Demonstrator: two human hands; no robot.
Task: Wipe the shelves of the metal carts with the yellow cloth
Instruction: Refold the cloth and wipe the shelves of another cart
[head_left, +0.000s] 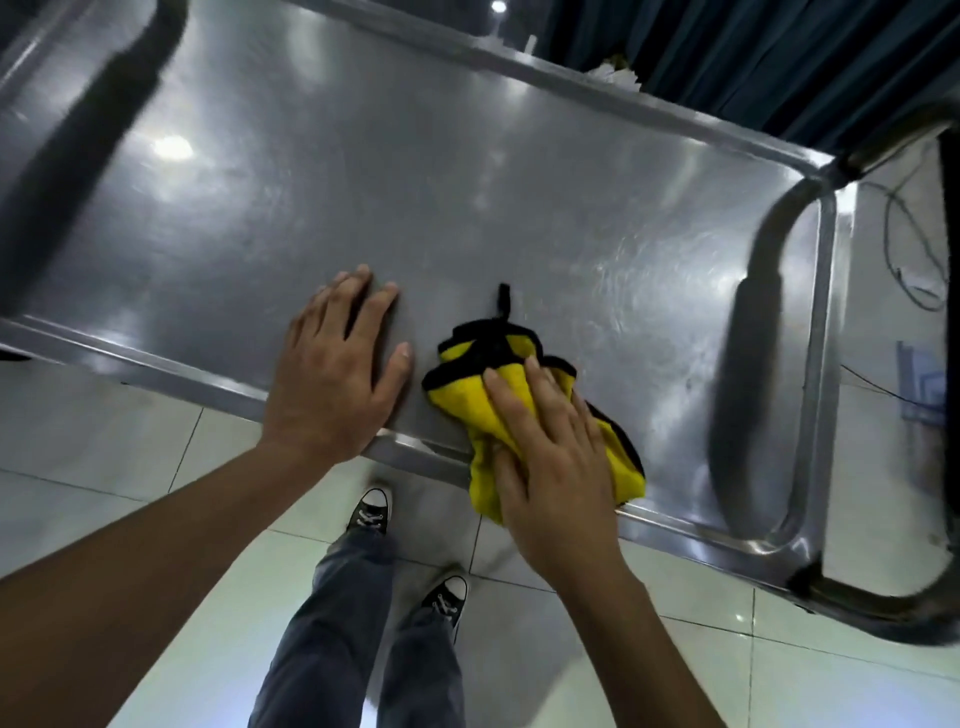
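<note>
Right hand (550, 457) presses yellow cloth (483, 400) on cart shelf (363, 182); left hand (337, 374) flat beside.

Institutional service or utility room, possibly in a clinic or canteen; the exact kind cannot be told. A stainless-steel cart (467, 171) with a rimmed top shelf and tubular handle (769, 291) fills the centre and right of the frame. Pale glossy floor tiles (104, 457) with thin grout lines run along the bottom. Dark blue pleated curtain (753, 57) hangs at upper right. Round ceiling-light reflections (172, 147) show at upper left of the shelf.
</note>
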